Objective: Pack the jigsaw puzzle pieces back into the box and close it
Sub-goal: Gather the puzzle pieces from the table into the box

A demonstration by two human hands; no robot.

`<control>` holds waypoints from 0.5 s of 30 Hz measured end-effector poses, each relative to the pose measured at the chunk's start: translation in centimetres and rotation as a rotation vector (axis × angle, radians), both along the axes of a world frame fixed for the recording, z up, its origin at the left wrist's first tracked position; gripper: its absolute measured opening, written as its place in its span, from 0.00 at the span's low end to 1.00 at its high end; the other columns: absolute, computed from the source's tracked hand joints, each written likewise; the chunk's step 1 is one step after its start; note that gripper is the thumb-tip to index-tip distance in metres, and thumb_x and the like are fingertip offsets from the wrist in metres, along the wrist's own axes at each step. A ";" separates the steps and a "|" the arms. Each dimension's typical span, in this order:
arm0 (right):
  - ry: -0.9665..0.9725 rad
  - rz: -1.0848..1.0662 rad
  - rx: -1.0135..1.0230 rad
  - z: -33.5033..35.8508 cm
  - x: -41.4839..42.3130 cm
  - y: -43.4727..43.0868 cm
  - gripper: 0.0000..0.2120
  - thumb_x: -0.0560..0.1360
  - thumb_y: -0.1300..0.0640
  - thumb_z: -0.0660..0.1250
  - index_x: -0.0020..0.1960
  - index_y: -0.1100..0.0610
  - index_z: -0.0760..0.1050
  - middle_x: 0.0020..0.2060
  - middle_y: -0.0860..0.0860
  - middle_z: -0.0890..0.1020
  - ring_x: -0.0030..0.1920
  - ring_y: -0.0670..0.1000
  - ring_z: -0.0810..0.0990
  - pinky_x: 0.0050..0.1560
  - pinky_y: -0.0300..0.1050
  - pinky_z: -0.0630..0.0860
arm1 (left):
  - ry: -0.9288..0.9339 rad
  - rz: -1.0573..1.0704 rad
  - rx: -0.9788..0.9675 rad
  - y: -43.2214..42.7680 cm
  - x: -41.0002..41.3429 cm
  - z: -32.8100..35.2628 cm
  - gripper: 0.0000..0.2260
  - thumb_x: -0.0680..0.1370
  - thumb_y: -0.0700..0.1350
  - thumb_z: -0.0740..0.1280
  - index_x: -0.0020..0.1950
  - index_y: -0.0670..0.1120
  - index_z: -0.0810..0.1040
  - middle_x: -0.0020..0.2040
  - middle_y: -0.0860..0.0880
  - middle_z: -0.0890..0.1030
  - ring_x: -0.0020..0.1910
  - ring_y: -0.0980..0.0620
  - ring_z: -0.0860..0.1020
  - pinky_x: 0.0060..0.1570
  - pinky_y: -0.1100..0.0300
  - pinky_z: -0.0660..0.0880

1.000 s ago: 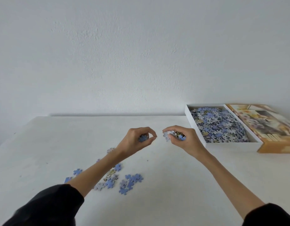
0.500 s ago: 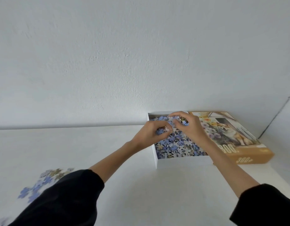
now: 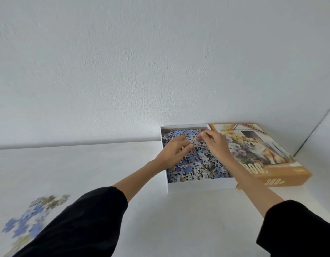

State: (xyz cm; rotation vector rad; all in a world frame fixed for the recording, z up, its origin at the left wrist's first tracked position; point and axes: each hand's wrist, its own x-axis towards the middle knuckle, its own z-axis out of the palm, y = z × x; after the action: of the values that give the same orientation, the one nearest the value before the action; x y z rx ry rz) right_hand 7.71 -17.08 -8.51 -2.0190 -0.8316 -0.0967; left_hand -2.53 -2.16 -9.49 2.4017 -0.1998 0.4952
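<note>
The white box bottom (image 3: 199, 186) stands at the back right of the table, heaped with blue, white and tan puzzle pieces (image 3: 199, 165). Both hands are inside it, over the pile. My left hand (image 3: 172, 153) lies palm down with its fingers stretched across the pieces. Just beyond it, my right hand (image 3: 215, 143) hovers with loosely extended fingers pointing left, and I see no piece between them. The orange lid (image 3: 268, 156), printed with a dog and flowers, lies face up against the box's right side. Several loose pieces (image 3: 28, 217) remain on the table at the near left, blurred.
The white table (image 3: 104, 164) runs back to a white wall (image 3: 160, 71). A wall corner (image 3: 316, 127) rises just right of the lid. My black sleeves fill the lower corners of the view.
Both hands carried small handfuls of pieces from mid-table to the box. Their fingers have since spread out over the pile. The view has swung right, leaving the loose pieces at the far left.
</note>
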 end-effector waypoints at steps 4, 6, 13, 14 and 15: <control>0.003 0.023 0.036 0.0 -0.7 1.0 0.09 0.78 0.58 0.61 0.48 0.56 0.80 0.40 0.47 0.83 0.43 0.42 0.80 0.46 0.37 0.77 | -0.040 -0.010 -0.031 0.4 -1.3 0.5 0.13 0.81 0.47 0.57 0.49 0.47 0.82 0.42 0.54 0.76 0.44 0.60 0.73 0.46 0.66 0.67; -0.009 0.058 0.045 0.4 -1.5 1.7 0.09 0.78 0.58 0.61 0.47 0.55 0.80 0.40 0.48 0.83 0.42 0.42 0.80 0.42 0.31 0.73 | -0.053 -0.010 -0.047 0.9 -2.2 1.0 0.13 0.81 0.47 0.58 0.49 0.47 0.81 0.41 0.56 0.75 0.44 0.59 0.73 0.47 0.63 0.69; -0.029 0.201 0.077 2.6 -6.5 5.2 0.09 0.77 0.57 0.61 0.47 0.57 0.80 0.40 0.48 0.83 0.43 0.44 0.80 0.44 0.33 0.73 | -0.057 -0.010 -0.073 3.4 -8.0 3.1 0.13 0.81 0.46 0.58 0.48 0.45 0.81 0.43 0.55 0.78 0.45 0.59 0.77 0.46 0.67 0.72; -0.027 0.216 0.080 2.8 -7.4 5.8 0.09 0.77 0.57 0.62 0.47 0.57 0.80 0.40 0.48 0.83 0.43 0.44 0.80 0.44 0.32 0.73 | -0.047 0.000 -0.069 3.9 -9.1 3.3 0.12 0.81 0.46 0.58 0.48 0.46 0.81 0.43 0.56 0.77 0.45 0.59 0.77 0.47 0.68 0.72; -0.021 0.230 0.082 3.1 -8.4 6.5 0.09 0.77 0.57 0.62 0.47 0.58 0.80 0.40 0.49 0.83 0.43 0.44 0.80 0.44 0.31 0.72 | -0.036 0.010 -0.062 4.5 -10.3 3.5 0.12 0.81 0.46 0.58 0.48 0.46 0.81 0.43 0.56 0.78 0.45 0.59 0.78 0.47 0.68 0.72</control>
State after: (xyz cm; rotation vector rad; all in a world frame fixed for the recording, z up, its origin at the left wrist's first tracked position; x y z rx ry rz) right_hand -0.66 -10.63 -5.45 -1.8360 -1.0507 -0.0210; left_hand -12.87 2.37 -5.98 2.3357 -0.1865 0.5421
